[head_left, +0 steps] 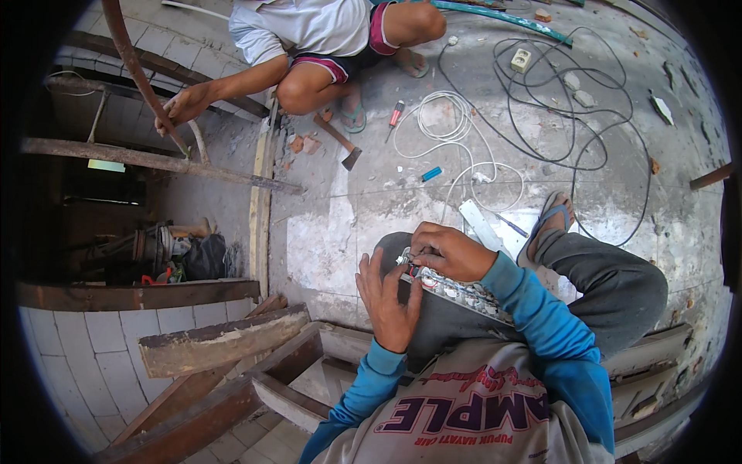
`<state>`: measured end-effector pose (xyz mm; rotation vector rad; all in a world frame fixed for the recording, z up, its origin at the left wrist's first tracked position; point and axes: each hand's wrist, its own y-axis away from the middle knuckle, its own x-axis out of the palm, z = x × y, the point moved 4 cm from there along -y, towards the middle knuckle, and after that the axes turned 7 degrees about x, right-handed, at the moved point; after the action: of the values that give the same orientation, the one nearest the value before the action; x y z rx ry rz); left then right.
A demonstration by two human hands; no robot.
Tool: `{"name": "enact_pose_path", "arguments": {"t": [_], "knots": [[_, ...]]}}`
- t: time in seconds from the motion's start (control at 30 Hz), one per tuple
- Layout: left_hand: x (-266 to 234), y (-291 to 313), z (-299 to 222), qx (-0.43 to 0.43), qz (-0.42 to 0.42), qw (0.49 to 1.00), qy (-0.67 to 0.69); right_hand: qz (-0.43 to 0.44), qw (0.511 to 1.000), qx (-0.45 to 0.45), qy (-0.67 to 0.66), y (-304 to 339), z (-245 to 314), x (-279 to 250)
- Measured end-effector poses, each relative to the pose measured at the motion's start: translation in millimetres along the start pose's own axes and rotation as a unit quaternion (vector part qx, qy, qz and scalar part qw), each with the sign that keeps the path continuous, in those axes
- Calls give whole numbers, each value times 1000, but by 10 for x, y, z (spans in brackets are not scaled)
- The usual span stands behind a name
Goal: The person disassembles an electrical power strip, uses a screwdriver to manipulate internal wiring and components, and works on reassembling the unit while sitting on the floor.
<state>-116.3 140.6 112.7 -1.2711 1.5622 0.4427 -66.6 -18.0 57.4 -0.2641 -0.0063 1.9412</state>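
A long, narrow metal housing (pixel 462 295) with wires and small parts inside lies across my lap, slanting down to the right. At its far end, my left hand (pixel 390 305) has its thumb and index finger around thin red and dark wires (pixel 414 271), the other fingers stretched out. Bent over the same end from the right, my right hand (pixel 452 254) is closed, its fingertips pinched at the wires. What exactly lies in the right pinch is hidden by the fingers. A small white connector piece (pixel 402 258) shows beside the fingertips.
Ahead lie a red-handled screwdriver (pixel 396 114), a hatchet (pixel 340 144), a blue cylinder (pixel 431 174), coiled white cable (pixel 444 127) and black cable with a socket (pixel 520 60). A white strip (pixel 481 226) and another screwdriver (pixel 512 226) lie near my foot. A person (pixel 309 46) squats ahead, gripping a pole. Timber (pixel 224 340) stands left.
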Motion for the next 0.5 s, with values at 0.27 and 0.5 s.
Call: {"name": "enact_pose_path", "arguments": {"t": [0.27,0.5], "knots": [[-43,-104,25,50,50,996,-60,9,1000,14,-4,-6,-36,-24],[-50,-130,-9,80,76,990,-84,4,1000,11,-10,5,-53,-16]]}}
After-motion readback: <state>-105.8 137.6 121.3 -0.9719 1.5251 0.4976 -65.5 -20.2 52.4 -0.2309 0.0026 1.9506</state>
